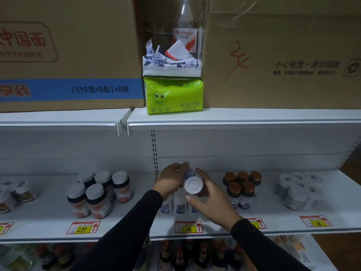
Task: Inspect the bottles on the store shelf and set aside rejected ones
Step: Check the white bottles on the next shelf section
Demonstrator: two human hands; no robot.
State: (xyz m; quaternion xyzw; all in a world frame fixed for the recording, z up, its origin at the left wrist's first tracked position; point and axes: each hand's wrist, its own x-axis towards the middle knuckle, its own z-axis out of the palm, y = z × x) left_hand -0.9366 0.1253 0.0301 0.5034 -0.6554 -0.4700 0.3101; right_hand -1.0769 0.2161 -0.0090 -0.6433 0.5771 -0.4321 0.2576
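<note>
A small white-capped bottle (192, 183) with a blue label is held tilted above the middle shelf (136, 227), its cap facing me. My left hand (170, 179) grips its far end and my right hand (212, 200) wraps the near side by the cap. Under my hands stand more white bottles with blue labels (178, 205), partly hidden. To the left is a cluster of white-capped bottles with orange labels (97, 192); to the right, brown-capped bottles (243, 187).
Wrapped pale jars (298, 192) sit at the shelf's far right. Price tags (188, 226) line the shelf edge. The top shelf carries cardboard boxes (68, 55), a green tissue pack (172, 95) and a clear water bottle (187, 26). Dark bottles (195, 255) fill the shelf below.
</note>
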